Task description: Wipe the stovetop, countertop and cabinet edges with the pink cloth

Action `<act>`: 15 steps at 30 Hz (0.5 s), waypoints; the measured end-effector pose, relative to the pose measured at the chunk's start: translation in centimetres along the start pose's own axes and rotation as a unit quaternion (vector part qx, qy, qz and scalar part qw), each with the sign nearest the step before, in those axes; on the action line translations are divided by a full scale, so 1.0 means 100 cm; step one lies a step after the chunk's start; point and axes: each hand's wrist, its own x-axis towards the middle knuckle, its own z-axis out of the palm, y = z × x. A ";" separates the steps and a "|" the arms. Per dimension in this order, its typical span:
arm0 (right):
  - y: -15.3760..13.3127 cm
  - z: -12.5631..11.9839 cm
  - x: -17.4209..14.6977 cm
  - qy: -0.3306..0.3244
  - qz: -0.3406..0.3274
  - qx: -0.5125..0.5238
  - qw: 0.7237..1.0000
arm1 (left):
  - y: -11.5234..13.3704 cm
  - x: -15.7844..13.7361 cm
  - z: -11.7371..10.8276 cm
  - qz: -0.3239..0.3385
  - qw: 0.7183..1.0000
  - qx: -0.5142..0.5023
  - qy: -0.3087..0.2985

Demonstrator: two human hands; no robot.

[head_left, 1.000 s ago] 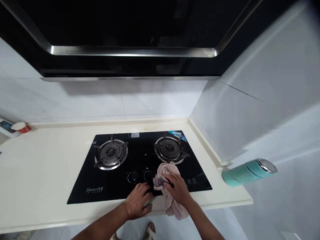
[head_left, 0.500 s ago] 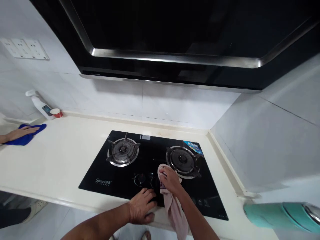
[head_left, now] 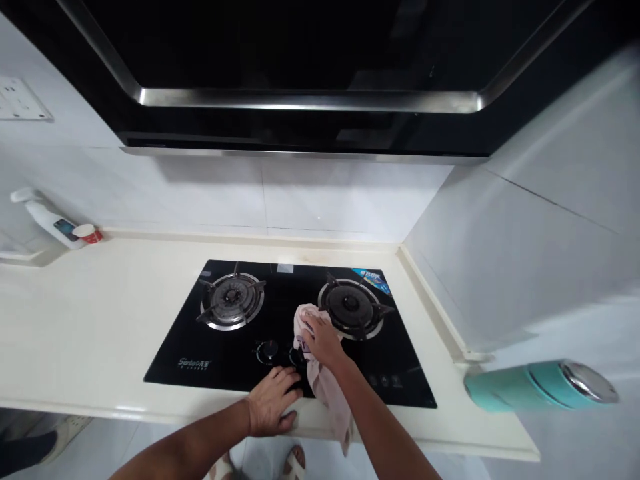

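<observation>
Head view: range hood (head_left: 300, 40) above hob (head_left: 290, 290); countertop (head_left: 90, 320) all round it. Right burner (head_left: 351, 303) on hob's right half. Teal flask (head_left: 530, 385) right of hob. Pink cloth (head_left: 325, 387) on hob's front half, just left of right burner, tail hanging past hob's front edge. Right hand (head_left: 323, 340): fingers curled over bunched cloth. Left hand (head_left: 273, 400): palm down, fingers slightly spread at hob's front edge, near knobs (head_left: 268, 351). Best: gather loose tail, press evenly, work round knobs.
</observation>
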 end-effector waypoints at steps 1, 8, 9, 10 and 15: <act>0.002 -0.004 -0.011 0.003 0.006 -0.006 1.000 | -0.001 0.000 0.000 0.003 1.000 0.000 -0.002; 0.027 -0.046 -0.141 0.031 0.065 -0.097 0.993 | 0.000 0.001 0.002 0.003 1.000 0.005 -0.003; 0.035 -0.054 -0.161 0.037 0.077 -0.124 0.989 | 0.000 0.002 0.001 0.003 1.000 0.005 -0.002; 0.044 -0.062 -0.177 0.047 0.095 -0.150 0.983 | 0.001 0.002 0.001 0.003 1.000 0.005 -0.002; 0.066 -0.087 -0.197 0.088 0.252 -0.236 0.934 | 0.001 0.003 0.000 0.006 1.000 0.004 -0.006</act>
